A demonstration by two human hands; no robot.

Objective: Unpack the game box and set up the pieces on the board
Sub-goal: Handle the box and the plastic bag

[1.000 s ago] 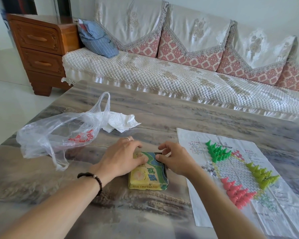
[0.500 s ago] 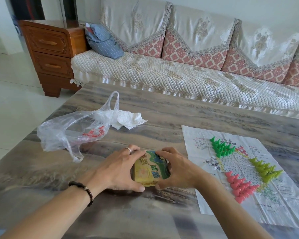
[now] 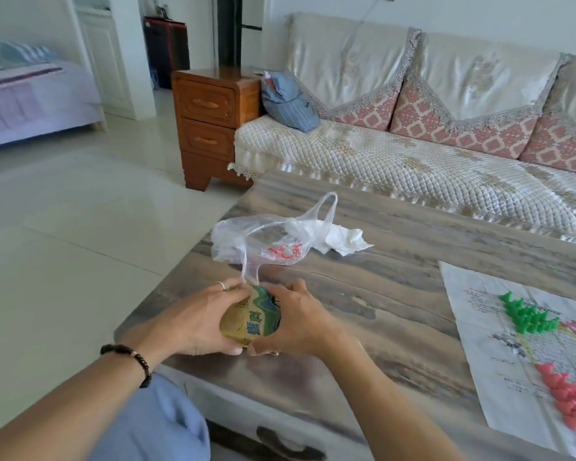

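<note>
A small yellow and green game box [image 3: 251, 319] is held between both hands just above the table's near left corner. My left hand [image 3: 193, 322] grips its left side, and my right hand [image 3: 296, 322] grips its right side. At the right edge lies the paper game board [image 3: 499, 334], spread flat on the table. A cluster of green pieces [image 3: 526, 316] stands on its far corner and a cluster of red pieces [image 3: 569, 399] on its near corner.
A clear plastic bag [image 3: 263, 241] with red print and a crumpled white tissue [image 3: 341, 239] lie on the marbled table [image 3: 396, 294] behind the box. A sofa [image 3: 413, 154] runs along the far side, a wooden drawer cabinet [image 3: 213, 121] beside it.
Both hands have lifted the box off the table and brought it toward the near left corner. The view has swung left, so the board now sits at the right edge.
</note>
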